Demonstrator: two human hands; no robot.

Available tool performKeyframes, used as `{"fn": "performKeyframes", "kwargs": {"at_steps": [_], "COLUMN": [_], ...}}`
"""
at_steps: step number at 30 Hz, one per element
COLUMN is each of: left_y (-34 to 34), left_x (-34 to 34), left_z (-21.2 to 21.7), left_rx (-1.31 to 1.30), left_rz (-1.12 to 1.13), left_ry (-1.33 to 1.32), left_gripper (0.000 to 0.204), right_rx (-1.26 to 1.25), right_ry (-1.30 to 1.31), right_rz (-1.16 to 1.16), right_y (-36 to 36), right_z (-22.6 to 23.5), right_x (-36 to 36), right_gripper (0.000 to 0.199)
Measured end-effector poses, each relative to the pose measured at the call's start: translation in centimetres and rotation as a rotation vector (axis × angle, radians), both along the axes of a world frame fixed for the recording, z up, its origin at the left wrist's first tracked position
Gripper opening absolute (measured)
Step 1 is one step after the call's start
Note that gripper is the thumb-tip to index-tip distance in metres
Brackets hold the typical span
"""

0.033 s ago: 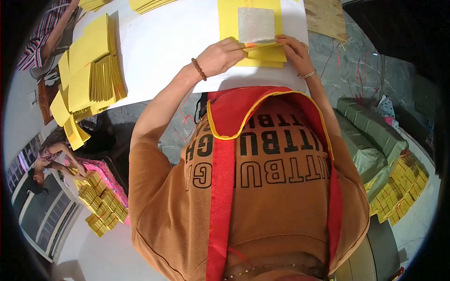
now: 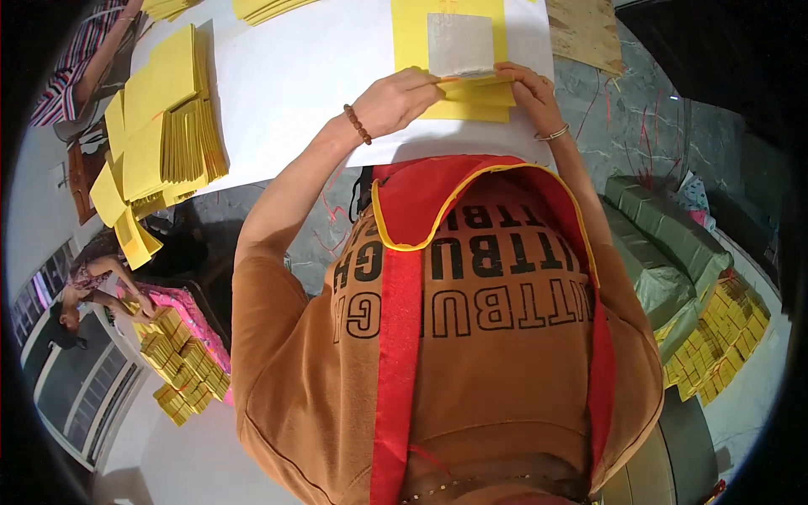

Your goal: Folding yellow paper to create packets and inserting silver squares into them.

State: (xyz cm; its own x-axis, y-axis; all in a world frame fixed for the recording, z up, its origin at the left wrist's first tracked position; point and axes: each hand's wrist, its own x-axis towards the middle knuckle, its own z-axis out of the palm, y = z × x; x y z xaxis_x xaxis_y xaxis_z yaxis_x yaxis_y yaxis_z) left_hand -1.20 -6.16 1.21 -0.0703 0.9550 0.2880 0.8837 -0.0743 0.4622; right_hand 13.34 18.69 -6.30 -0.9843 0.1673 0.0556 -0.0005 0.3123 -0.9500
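Note:
A yellow paper sheet (image 2: 411, 38) with a silver square (image 2: 459, 44) on it lies at the far side of the white tabletop, with more yellow paper (image 2: 475, 111) under its near edge. That near edge is raised as a folded strip (image 2: 481, 85) just below the silver square. My left hand (image 2: 406, 103) pinches the strip's left end, fingers bent together. At the right end, my right hand (image 2: 532, 93) grips the strip between thumb and fingers; part of its grip is hidden. Beads circle my left wrist, and a bangle sits on my right.
Stacks of folded yellow paper (image 2: 160, 118) cover the table's left edge, some hanging over it. Another person's striped sleeve (image 2: 63, 88) shows beyond. At lower left a person handles yellow bundles (image 2: 181, 358). Green wrapped packages (image 2: 665, 244) and more yellow bundles (image 2: 720, 337) are at right.
My right fingers and the strip's right end have shifted very slightly. My left hand stays at the strip's left end.

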Motion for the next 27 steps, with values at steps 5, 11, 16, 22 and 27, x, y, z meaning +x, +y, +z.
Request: {"fn": "performKeyframes", "kwargs": {"at_steps": [5,11,16,22,27], "left_y": [0.1,0.1,-0.1,-0.3,-0.3], "left_x": [0.1,0.5,0.8,0.8,0.0], "left_z": [-0.4,-0.3,-0.3,-0.3,-0.4], "left_rx": [0.046,0.071,0.057,-0.009,-0.039], "left_rz": [0.13,0.16,0.056,0.039,-0.008], "left_ry": [-0.079,-0.029,0.016,0.025,-0.007], "left_gripper": [0.019,0.022,0.026,0.035,0.036], "right_rx": [0.106,0.153,0.075,0.087,0.074], "right_ry": [-0.008,-0.011,-0.02,0.016,0.022], "right_rz": [-0.019,0.028,-0.022,-0.038,-0.041], "right_y": [0.4,-0.2,-0.1,-0.4,-0.5], "right_z": [-0.7,0.7,0.0,-0.2,-0.1], "right_x": [0.4,0.2,0.0,-0.3,-0.3], "right_gripper": [0.046,0.049,0.031,0.023,0.023]}}
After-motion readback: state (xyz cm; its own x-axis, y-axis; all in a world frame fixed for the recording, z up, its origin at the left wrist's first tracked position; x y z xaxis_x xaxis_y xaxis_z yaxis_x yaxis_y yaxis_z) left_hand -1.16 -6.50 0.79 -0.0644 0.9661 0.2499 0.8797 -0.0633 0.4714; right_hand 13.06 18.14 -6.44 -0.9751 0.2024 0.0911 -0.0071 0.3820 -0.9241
